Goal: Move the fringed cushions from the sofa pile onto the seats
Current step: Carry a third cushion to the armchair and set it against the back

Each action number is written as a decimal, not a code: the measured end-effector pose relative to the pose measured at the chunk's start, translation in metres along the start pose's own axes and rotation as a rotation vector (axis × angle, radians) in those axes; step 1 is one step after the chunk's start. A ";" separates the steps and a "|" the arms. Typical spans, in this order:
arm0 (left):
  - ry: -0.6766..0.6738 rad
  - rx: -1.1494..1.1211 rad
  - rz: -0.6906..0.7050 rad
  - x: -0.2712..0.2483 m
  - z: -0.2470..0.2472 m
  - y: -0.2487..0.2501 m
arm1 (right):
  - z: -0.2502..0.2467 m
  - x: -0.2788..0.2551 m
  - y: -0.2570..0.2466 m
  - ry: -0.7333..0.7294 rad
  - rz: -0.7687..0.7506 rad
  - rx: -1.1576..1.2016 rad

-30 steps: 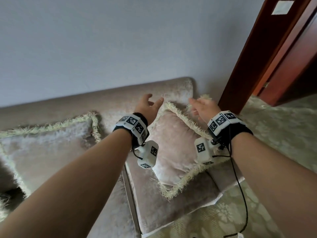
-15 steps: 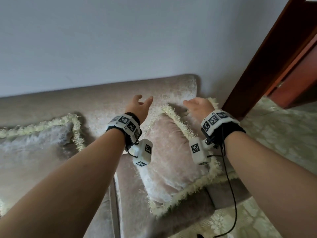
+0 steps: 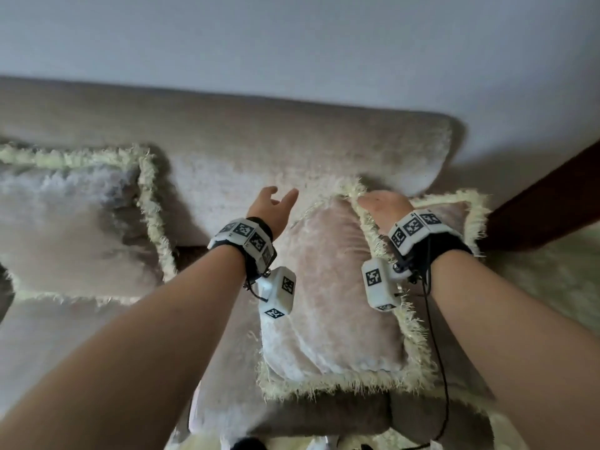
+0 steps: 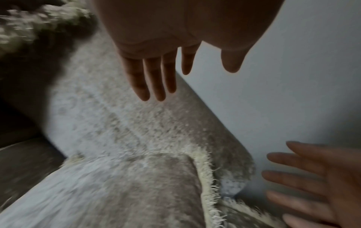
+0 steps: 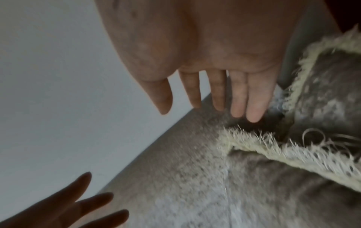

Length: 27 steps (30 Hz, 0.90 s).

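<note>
**Both hands open above the right-hand cushions**

Surface and room. A beige plush sofa (image 3: pixel 227 164) stands against a plain pale wall (image 3: pixel 292 43). Its backrest runs across the head view and ends in a rounded corner at the right. A dark red-brown wooden door frame (image 3: pixel 545 203) enters at the right edge. Pale patterned covering (image 3: pixel 558 287) lies to the right of the sofa.

Task items. A pink cushion (image 3: pixel 328 287) with cream fringe lies on the right end seat, its upper edge leaning toward the backrest. A second fringed cushion (image 3: pixel 454 219) lies partly under it, at its right. A third fringed cushion (image 3: pixel 68 222) stands on the left seat against the backrest, well apart from the other two.

Hands. The left hand (image 3: pixel 269 206) hovers in front of the backrest, just left of the pink cushion's top corner; fingers straight and spread, holding nothing. The right hand (image 3: pixel 386 203) is at the top corner of the pink cushion, over the fringe; fingers straight, holding nothing. Whether it touches the fringe cannot be told. Each wrist carries a marker-covered band and a white camera block.

Change from the earlier frames. The view has swung left: the door frame now fills much less of the right side and the left cushion shows more fully. The pink cushion rests in the same place on the seat. Both hands remain open.
</note>
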<state>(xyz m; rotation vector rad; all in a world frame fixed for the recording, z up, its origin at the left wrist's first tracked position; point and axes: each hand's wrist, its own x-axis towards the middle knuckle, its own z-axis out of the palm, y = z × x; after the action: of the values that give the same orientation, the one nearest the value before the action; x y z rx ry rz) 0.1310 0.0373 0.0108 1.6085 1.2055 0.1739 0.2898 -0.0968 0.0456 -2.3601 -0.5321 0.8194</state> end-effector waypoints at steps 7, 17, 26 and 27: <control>0.147 -0.078 -0.304 0.032 0.028 -0.081 | 0.048 0.056 0.051 -0.077 0.105 -0.224; 0.084 -0.060 -0.422 0.097 0.064 -0.161 | 0.100 0.097 0.074 -0.148 0.335 -0.482; -0.039 -0.013 -0.538 0.134 0.107 -0.262 | 0.135 0.135 0.119 -0.017 0.446 -0.583; -0.053 -0.028 -0.545 0.136 0.114 -0.268 | 0.135 0.139 0.120 -0.023 0.447 -0.586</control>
<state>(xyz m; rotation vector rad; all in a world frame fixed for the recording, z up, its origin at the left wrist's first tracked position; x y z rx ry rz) 0.1069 0.0466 -0.3092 1.1999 1.5428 -0.1984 0.3234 -0.0611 -0.1767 -3.0822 -0.2739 0.9838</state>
